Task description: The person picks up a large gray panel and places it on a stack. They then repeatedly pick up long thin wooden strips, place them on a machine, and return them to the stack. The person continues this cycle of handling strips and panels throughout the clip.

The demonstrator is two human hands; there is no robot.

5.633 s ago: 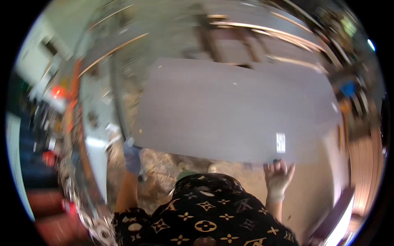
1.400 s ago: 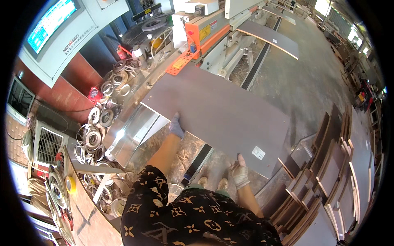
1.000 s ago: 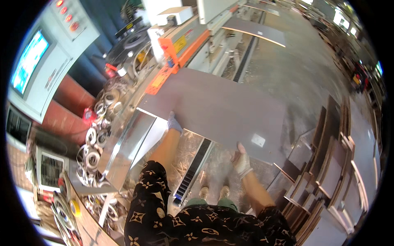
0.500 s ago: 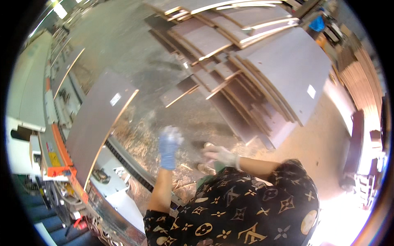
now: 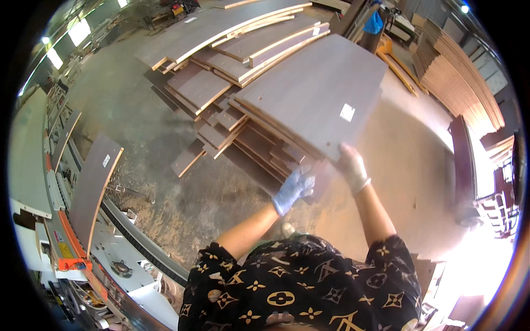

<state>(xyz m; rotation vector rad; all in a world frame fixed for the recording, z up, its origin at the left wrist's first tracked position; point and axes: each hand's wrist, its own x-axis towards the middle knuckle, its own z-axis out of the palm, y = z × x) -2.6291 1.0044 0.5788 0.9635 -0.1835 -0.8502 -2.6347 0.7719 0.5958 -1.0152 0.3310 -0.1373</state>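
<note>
Both hands — blue-gloved left hand [image 5: 293,187], white-gloved right hand [image 5: 353,168] — are gripping the big grey-brown wooden board [image 5: 317,94]; keeping it level helps.

One view only — a fisheye lens on the person's head, looking steeply down past the black patterned shirt [image 5: 301,287] at a dusty concrete floor [image 5: 165,143]. It sits close above both gloved hands, facing the stacked grey-brown wooden panels [image 5: 259,71] ahead — straight edges bow near the rim, a white machine [image 5: 49,220] lower left.
</note>
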